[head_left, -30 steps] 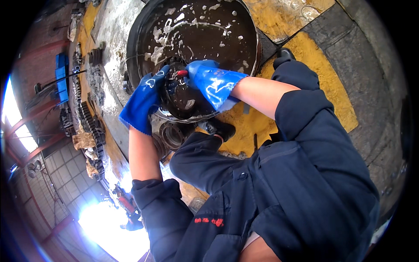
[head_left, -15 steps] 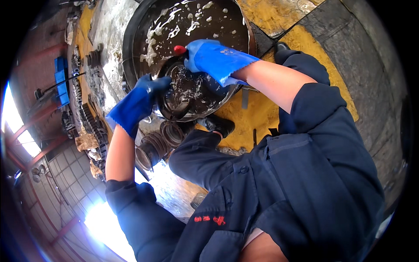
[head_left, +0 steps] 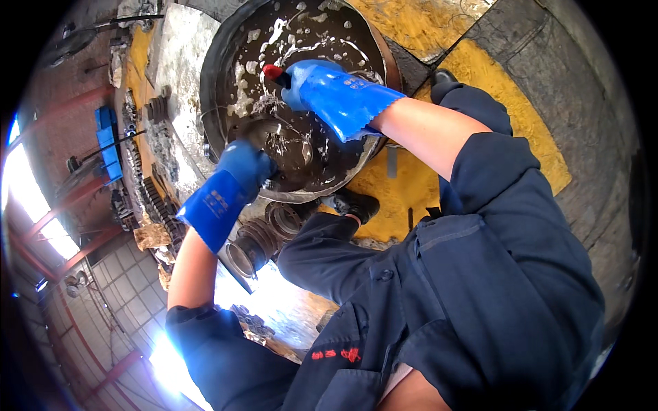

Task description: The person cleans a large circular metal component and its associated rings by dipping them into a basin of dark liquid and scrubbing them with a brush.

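Observation:
A large round tub point(head_left: 209, 89) of dark, foamy liquid stands in front of me. My right hand point(head_left: 308, 85), in a blue rubber glove, is closed round a tool with a red-and-black handle point(head_left: 273, 72); its working end cannot be made out. Nearer the tub's lower left rim, my gloved left hand point(head_left: 245, 163) has its fingers curled at the edge of a dark round metal part point(head_left: 264, 127). That part lies partly under the liquid, and ripples and glare blur its outline. The left fingertips are slightly smeared by motion.
Rusty ring-shaped metal parts point(head_left: 250, 250) stand close below the tub. Rows of metal parts point(head_left: 154, 195) and a blue bin point(head_left: 108, 140) lie to the left. Yellow and grey plates point(head_left: 507, 103) cover the floor at right, where my shoe point(head_left: 445, 77) stands.
My left hand has curled inward, its thumb no longer standing apart. The round part sits lower in the liquid, and the red-handled tool has shifted slightly left and away from me.

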{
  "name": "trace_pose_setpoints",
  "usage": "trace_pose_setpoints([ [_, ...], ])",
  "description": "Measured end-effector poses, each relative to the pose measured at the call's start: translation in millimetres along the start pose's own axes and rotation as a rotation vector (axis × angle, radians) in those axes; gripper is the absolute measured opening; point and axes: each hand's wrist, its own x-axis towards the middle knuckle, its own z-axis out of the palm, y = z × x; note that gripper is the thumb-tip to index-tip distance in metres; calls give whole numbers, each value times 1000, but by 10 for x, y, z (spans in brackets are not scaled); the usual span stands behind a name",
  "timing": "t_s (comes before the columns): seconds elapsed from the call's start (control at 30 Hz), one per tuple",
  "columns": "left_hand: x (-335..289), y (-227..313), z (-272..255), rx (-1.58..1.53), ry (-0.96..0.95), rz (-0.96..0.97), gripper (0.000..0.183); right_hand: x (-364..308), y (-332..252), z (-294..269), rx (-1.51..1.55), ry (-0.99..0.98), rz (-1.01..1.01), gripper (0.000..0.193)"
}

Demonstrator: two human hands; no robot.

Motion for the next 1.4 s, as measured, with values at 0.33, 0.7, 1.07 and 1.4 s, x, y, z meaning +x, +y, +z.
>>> trace_pose_setpoints([
  [0.33,-67,50,830,121,457,115,12,99,15,337,32,-176,92,40],
  [0.7,-443,393,1123,-145,1103,-432,87,47,1,495,347,-156,-18,36],
  [1.07,-52,418,1788,-2306,1118,-18,63,-428,-326,812,1116,-297,-347,39],
  [1.4,167,319,2342,-2722,1424,-282,79,-18,-916,1603,378,-302,-582,21],
])
